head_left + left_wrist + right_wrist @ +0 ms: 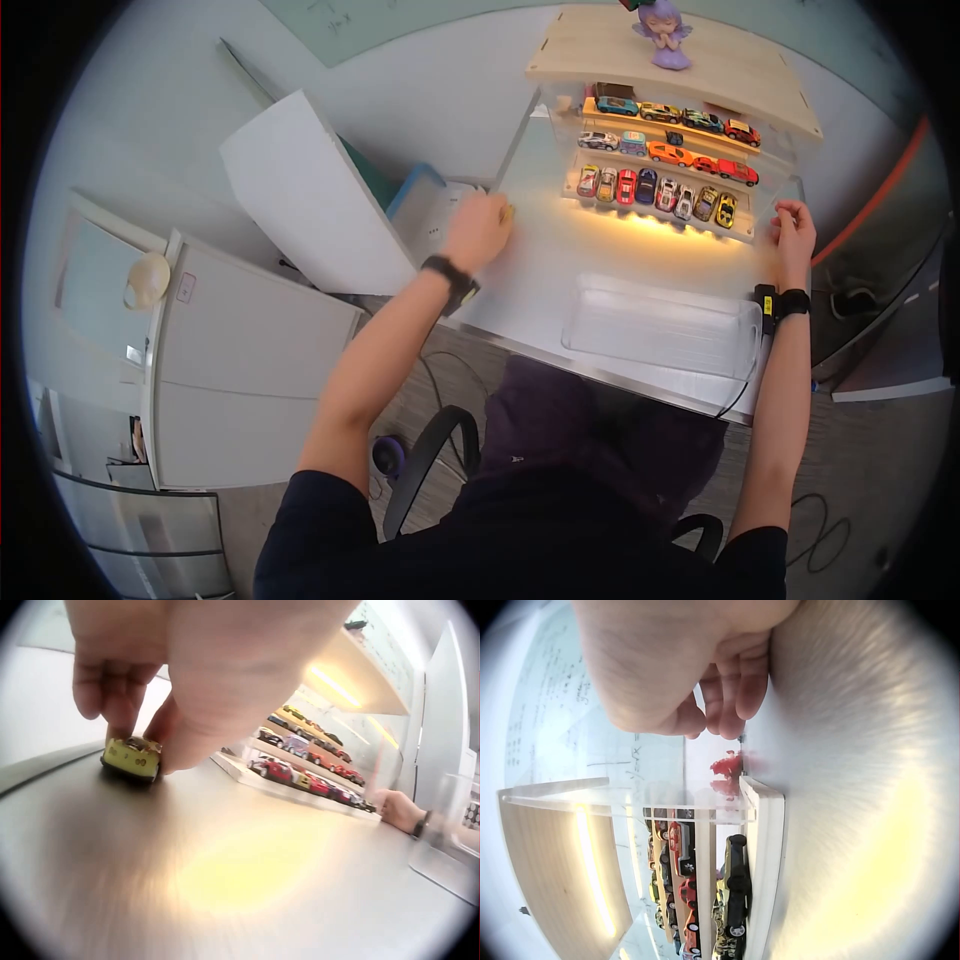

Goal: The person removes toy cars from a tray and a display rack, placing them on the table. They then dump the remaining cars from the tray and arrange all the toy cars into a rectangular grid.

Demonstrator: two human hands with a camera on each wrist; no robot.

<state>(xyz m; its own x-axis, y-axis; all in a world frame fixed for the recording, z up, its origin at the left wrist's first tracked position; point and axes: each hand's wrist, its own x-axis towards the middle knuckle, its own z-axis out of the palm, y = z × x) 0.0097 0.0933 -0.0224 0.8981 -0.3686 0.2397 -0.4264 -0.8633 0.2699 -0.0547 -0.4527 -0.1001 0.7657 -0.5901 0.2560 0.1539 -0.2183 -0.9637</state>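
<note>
Yellow car (131,760) near display shelf (590,48).

L hand (202,675) grips yellow toy car (132,759) | on tbl (225,847) | car shelf (300,780) to R, lit

Head view: purple figurine (665,42) upright, one o'clock; purple-and-black round object (389,456) on floor (262,535), seven o'clock; black cable (822,528), four o'clock.

We see the shelf (600,48) along the desk's (545,265) far edge, a figurine (665,38) on top and cars (647,187) in three rows inside. Before it, our tray (655,335) lies by the near right corner; one car (131,759) sits near the left edge.
</note>
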